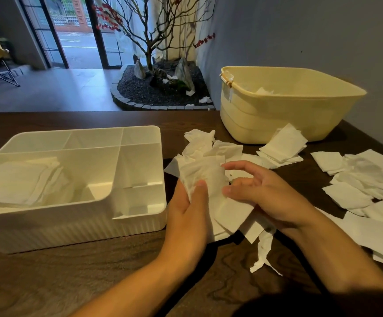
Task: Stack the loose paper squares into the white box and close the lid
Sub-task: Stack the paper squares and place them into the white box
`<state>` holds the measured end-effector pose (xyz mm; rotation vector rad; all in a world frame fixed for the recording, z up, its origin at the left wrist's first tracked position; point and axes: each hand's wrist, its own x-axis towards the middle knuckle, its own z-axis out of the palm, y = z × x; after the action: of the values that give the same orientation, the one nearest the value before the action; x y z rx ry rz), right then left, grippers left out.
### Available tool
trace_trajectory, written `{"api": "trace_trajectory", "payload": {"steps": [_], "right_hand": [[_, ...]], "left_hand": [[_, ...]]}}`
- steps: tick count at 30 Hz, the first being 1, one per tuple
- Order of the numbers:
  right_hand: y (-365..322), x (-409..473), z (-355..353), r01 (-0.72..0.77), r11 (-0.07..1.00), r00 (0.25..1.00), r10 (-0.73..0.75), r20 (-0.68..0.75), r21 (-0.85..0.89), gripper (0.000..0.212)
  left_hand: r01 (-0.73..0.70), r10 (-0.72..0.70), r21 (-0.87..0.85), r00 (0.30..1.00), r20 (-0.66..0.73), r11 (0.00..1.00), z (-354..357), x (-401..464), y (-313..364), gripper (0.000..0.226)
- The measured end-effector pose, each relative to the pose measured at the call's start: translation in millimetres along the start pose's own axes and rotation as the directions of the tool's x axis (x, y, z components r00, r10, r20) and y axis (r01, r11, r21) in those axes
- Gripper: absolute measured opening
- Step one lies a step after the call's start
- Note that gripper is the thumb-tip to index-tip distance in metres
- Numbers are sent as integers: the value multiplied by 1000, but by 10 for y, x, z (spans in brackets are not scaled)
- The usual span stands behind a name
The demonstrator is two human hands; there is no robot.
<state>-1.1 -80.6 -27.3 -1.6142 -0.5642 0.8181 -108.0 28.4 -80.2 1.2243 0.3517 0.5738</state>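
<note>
Crowding the table [48,282], loose squares [357,177] and a yellow tub [277,120] flank hands: left [187,213] pinching crumpled paper [205,172], right [258,191] spread.

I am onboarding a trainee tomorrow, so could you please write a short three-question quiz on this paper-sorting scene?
1. True or false: the white box already has paper in its large left compartment.
2. Which hand grips the crumpled bunch of paper squares? A) left hand B) right hand C) neither
3. Fill in: behind the loose squares, on the dark table, stands a pale ___ tub.

Key
1. True; a layered pile lies there.
2. A; the left thumb presses the bunch, while the right hand's fingers are extended beside it.
3. Yellow.
</note>
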Motion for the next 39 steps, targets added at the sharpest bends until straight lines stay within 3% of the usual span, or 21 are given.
{"api": "trace_trajectory", "payload": {"steps": [5,8,12,15,20,28,32,36,39], "right_hand": [[-2,-39,92,191,973,975,-173,-142,131,50],[31,-55,229,190,966,974,-163,-157,178,44],[81,-44,320,145,980,970,-114,-213,136,34],[100,-47,320,147,988,959,-153,-238,-41,39],[82,-63,288,104,985,988,-118,-95,-139,50],[18,-78,168,78,907,996,-85,1,-413,88],[-1,-51,66,152,908,981,-186,-50,-390,83],[17,-35,9,201,919,979,-202,31,-340,88],[4,-51,19,247,906,969,-241,61,-344,65]], "left_hand": [[17,-16,-49,1000,10,999,-1,23,65,31],[36,-31,-118,998,48,992,16,-2,68,42],[0,0,-114,1000,-3,993,0,7,-5,40],[-24,20,-69,999,-49,997,-22,16,-16,34],[10,-11,-16,998,-60,1000,-35,26,-35,36],[12,-5,224,999,-33,975,-20,-11,84,46],[22,-74,470,993,93,882,-52,-40,213,40],[11,-171,704,973,157,710,-31,-35,424,46],[-42,-116,743,980,159,668,-74,-71,616,53]]}}
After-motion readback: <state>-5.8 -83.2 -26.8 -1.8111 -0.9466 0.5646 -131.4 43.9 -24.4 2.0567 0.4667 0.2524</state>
